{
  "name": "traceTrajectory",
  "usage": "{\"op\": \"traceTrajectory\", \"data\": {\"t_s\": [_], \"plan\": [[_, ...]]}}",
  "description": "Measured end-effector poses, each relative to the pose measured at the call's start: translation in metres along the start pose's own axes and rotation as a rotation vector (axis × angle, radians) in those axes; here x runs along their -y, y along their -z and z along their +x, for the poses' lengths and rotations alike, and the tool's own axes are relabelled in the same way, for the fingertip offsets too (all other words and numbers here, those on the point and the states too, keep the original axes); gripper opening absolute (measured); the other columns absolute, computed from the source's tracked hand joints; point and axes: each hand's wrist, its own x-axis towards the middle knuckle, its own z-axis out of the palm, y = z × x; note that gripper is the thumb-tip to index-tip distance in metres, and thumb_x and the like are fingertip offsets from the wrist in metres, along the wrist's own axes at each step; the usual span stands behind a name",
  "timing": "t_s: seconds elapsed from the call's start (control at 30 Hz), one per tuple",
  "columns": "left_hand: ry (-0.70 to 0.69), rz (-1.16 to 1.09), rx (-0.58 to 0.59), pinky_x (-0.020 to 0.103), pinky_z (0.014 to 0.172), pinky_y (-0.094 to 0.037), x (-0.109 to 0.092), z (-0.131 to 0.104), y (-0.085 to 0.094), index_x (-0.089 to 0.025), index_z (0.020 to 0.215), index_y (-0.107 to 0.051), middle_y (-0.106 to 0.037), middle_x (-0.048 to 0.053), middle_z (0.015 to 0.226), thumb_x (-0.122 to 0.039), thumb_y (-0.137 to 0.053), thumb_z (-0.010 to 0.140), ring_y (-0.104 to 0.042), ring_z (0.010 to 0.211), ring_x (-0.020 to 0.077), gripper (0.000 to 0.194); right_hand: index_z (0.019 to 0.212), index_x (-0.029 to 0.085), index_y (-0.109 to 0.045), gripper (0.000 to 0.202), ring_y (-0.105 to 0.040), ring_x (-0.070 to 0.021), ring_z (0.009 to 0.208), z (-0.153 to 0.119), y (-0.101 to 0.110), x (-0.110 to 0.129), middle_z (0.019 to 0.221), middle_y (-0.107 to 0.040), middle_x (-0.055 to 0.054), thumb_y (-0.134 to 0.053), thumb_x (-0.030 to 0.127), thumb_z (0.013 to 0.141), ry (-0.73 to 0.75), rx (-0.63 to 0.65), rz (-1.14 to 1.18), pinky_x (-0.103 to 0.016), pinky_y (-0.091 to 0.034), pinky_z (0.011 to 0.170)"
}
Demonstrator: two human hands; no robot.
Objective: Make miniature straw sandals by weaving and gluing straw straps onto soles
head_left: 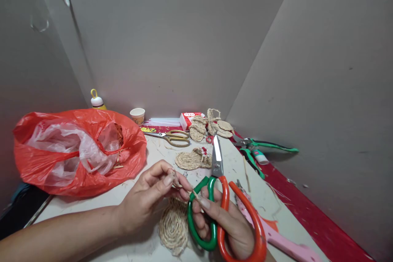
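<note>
A thin piece of straw cord (195, 193) runs between my two hands above the table. The fingers of my left hand (149, 192) pinch one part of it. My right hand (235, 223) pinches the other end between thumb and fingers, and large scissors (217, 168) with green and orange handles hang on that same hand. Their blades point away from me and look shut. Beneath my hands lies a coiled, woven straw sole (173, 227), partly covered by my fingers. Beyond them rests a small straw slipper (188, 161) with red beads.
A red plastic bag (39, 178) fills the left side. Brass-handled scissors (176, 141), a paper cup (137, 117), a red-white box (186, 122) and woven straw pieces (198, 129) stand along the back. Green-handled pruners (273, 145) and a pink-handled tool (285, 243) lie at right.
</note>
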Motion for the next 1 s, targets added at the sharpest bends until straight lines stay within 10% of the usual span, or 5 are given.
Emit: {"op": "traceTrajectory", "data": {"t_s": [0.6, 1.0], "plan": [[0.148, 0.057, -0.164, 0.026, 0.063, -0.050, -0.006, 0.015, 0.014, -0.010, 0.093, -0.064, -0.064, 0.006, 0.073, -0.028, -0.062, 0.077, -0.064, 0.063, 0.0144, 0.024, 0.076, 0.020, -0.053, 0.036, -0.052, -0.0095, 0.042, 0.016, 0.018, 0.007, 0.056, -0.059, 0.003, -0.082, 0.036, 0.063, 0.367, -0.021, -0.223, -0.019, -0.037, 0.038], [-0.043, 0.675, -0.321, 0.021, 0.048, -0.033, 0.024, 0.046, 0.088, -0.017, 0.059, -0.048, -0.047, -0.006, 0.046, -0.037, -0.059, 0.082, -0.041, 0.044, 0.0072, 0.032, 0.082, 0.023, -0.049, 0.030, -0.054, -0.0133, 0.053, 0.021, 0.022, 0.015, 0.066, -0.058, 0.004, -0.074, 0.036, 0.071, 0.589, -0.115, -0.427, -0.027, -0.045, 0.054]]}}
